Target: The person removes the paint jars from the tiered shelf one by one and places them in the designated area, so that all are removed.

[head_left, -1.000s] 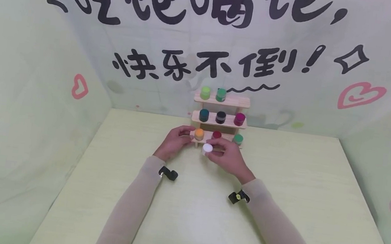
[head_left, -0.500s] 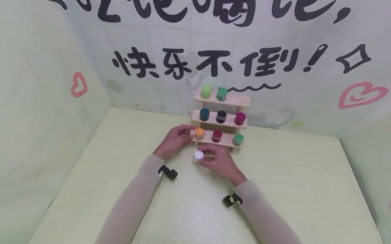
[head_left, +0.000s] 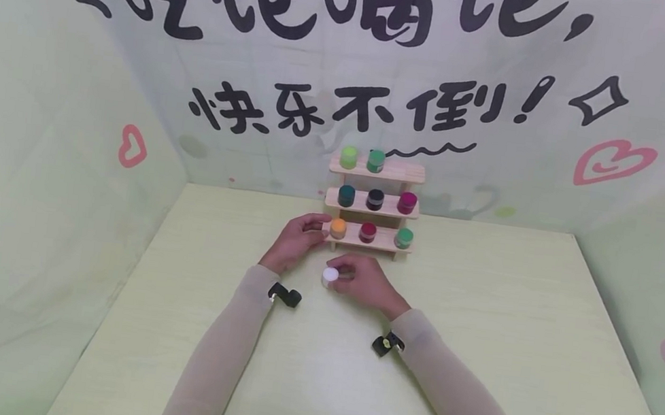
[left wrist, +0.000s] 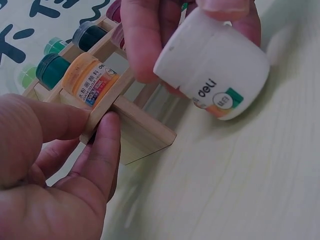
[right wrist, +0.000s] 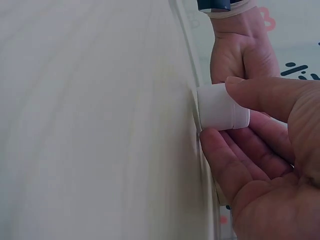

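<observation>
My right hand (head_left: 365, 283) pinches a white paint jar (head_left: 330, 277) between thumb and fingers, low over the table in front of a three-tier wooden rack (head_left: 386, 238). In the left wrist view the jar (left wrist: 215, 65) is tilted, its "deli" label showing. My left hand (head_left: 296, 241) grips the left end of the rack's bottom shelf, with thumb above and fingers below. Closest to that hand is an orange paint jar (left wrist: 90, 80) on the same shelf. A dark red jar (head_left: 368, 232) and a green jar (head_left: 404, 238) share this shelf.
On the middle shelf sit a teal jar (head_left: 346, 196), a black jar (head_left: 375, 199) and a magenta jar (head_left: 407, 203). The top shelf bears a light green jar (head_left: 348, 157) and a green one at left. A printed cloth (head_left: 289, 155) hangs behind the table (head_left: 481, 307).
My right hand has drawn the white jar away from the rack, toward me and slightly left, uncovering the bottom shelf. My left hand has stayed on the shelf end.
</observation>
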Action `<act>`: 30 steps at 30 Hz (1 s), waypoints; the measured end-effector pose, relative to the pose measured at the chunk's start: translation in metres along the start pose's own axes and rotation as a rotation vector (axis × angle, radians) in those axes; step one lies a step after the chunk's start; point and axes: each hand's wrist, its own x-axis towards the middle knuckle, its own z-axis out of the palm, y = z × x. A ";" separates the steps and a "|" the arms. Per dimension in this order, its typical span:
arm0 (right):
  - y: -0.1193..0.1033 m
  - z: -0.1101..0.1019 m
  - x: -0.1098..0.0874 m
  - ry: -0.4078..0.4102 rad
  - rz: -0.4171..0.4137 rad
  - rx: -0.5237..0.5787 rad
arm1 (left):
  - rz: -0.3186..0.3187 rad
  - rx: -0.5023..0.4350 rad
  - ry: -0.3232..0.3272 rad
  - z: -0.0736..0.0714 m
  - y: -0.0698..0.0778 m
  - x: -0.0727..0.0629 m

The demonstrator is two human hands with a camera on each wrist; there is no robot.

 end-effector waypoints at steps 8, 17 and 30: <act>0.001 0.003 0.000 0.007 0.033 0.007 | -0.006 0.017 0.005 0.000 -0.001 -0.001; 0.002 0.003 0.001 0.005 0.028 0.013 | -0.008 0.006 0.004 0.000 -0.001 -0.001; -0.003 -0.004 -0.002 0.034 0.025 -0.012 | -0.014 -0.019 -0.007 0.000 0.000 -0.001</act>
